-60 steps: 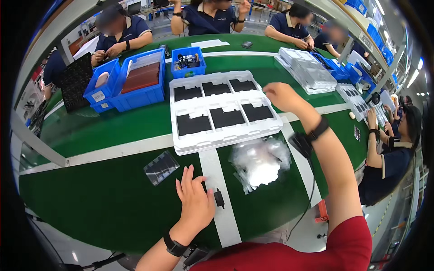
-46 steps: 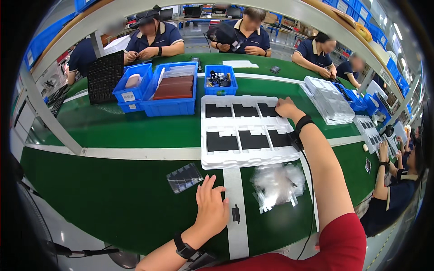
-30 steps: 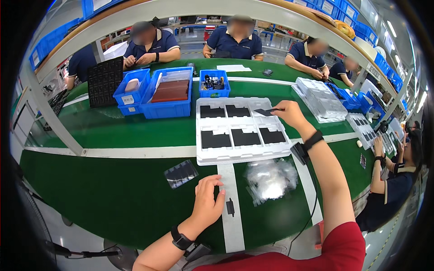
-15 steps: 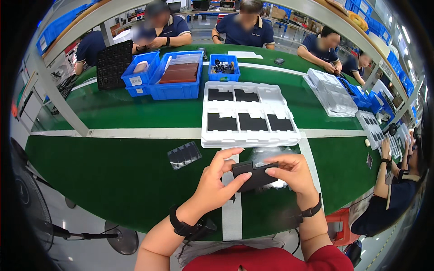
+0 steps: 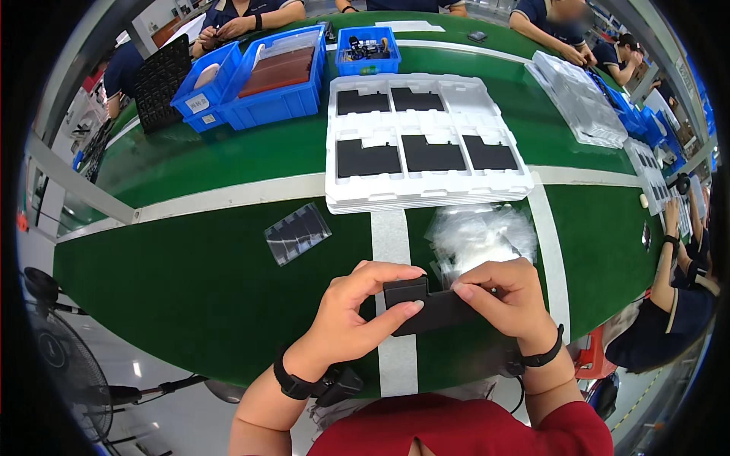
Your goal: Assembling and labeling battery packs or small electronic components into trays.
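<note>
Head view: green belt (image 5: pixel 228 273); crowded workshop

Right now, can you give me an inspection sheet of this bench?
Surface: green belt table with white stripes.
Job's things: flat black rectangular part held above the table; white foam tray holds five similar black parts, one pocket empty.
Clutter: clear plastic bags; small clear packet; blue plastic bins.
Grippers: left hand and right hand both pinch the part.
Cables: nothing seen.
Surroundings: other people at the far and right edges; fan lower left.
</note>
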The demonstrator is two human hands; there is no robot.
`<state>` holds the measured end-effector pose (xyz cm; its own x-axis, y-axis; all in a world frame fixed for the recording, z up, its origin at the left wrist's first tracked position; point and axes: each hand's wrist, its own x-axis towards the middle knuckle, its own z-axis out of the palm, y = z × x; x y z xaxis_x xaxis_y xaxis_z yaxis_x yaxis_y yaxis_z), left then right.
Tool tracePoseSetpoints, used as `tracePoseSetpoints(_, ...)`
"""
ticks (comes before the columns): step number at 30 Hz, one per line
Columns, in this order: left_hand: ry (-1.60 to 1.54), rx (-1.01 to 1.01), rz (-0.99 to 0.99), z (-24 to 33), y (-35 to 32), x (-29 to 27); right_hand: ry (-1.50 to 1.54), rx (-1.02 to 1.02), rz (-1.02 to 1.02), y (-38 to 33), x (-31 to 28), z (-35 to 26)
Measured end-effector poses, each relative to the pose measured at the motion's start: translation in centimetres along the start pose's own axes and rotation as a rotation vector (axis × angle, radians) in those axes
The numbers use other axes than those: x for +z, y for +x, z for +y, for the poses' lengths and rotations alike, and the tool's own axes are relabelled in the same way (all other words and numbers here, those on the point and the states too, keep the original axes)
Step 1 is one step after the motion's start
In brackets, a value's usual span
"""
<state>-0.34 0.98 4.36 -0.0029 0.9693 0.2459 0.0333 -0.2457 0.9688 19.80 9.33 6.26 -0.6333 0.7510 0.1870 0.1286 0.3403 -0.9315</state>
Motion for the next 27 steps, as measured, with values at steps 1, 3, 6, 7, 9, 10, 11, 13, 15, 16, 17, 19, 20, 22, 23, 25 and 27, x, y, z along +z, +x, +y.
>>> tracePoseSetpoints(1, -0.058, -0.024, -0.001, -0.1, 0.0, 0.0, 0.006, 0.004, 0.002, 0.0, 0.0, 0.1)
tracePoseSetpoints(3, -0.078, -0.035, 0.000, -0.2, 0.1, 0.1, 0.020, 0.082, -0.060, -0.2, -0.1, 0.2)
tracePoseSetpoints(6, -0.107, -0.040, -0.001, -0.3, 0.1, 0.0, 0.001, 0.060, -0.095, -0.3, 0.0, 0.5)
tracePoseSetpoints(7, -0.117, -0.033, -0.006, -0.4, 0.1, 0.0, 0.005, 0.061, -0.098, -0.3, 0.1, 0.7)
tracePoseSetpoints(9, -0.128, -0.026, -0.006, -0.4, 0.1, 0.0, 0.008, 0.004, -0.084, -0.3, 0.3, 0.9)
tracePoseSetpoints(10, -0.141, -0.014, -0.009, -0.4, 0.2, 0.0, 0.007, 0.005, -0.082, -0.3, 0.2, 0.7)
tracePoseSetpoints(11, -0.143, -0.014, -0.012, -0.3, 0.2, 0.0, -0.003, 0.015, -0.100, -0.4, 0.1, 0.5)
tracePoseSetpoints(13, -0.178, -0.008, -0.060, -0.3, 0.1, -0.4, -0.007, 0.020, -0.124, -0.3, 0.2, 0.4)
tracePoseSetpoints(15, -0.271, 0.029, -0.118, -1.1, 0.3, -1.0, 0.054, -0.013, -0.066, -0.4, 0.2, 0.2)
tracePoseSetpoints(16, -0.367, 0.065, -0.178, -1.4, 0.4, -1.2, 0.056, -0.017, -0.066, -0.4, 0.2, 0.1)
tracePoseSetpoints(17, -0.363, 0.066, -0.178, -1.5, 0.4, -1.1, 0.093, 0.005, -0.052, -0.5, 0.2, 0.1)
tracePoseSetpoints(19, -0.698, -0.056, -0.194, -1.7, 0.3, -0.3, 0.133, 0.028, -0.038, -0.6, 0.3, 0.0)
tracePoseSetpoints(20, -0.766, -0.128, -0.189, -1.8, 0.0, 0.0, 0.136, 0.050, -0.031, -0.7, 0.4, 0.0)
tracePoseSetpoints(22, -0.768, -0.116, -0.195, -2.0, 0.0, 0.1, 0.140, 0.074, -0.022, -0.8, 0.4, 0.0)
tracePoseSetpoints(23, -0.770, -0.103, -0.200, -2.1, 0.0, 0.2, 0.094, 0.022, -0.004, -0.7, 0.6, 0.0)
tracePoseSetpoints(25, -0.741, -0.068, -0.223, -2.1, 0.2, 0.0, 0.047, -0.028, 0.014, -0.7, 0.6, 0.0)
tracePoseSetpoints(27, -0.711, -0.034, -0.246, -2.0, 0.4, 0.0, -0.026, -0.148, -0.006, -0.7, 0.6, 0.1)
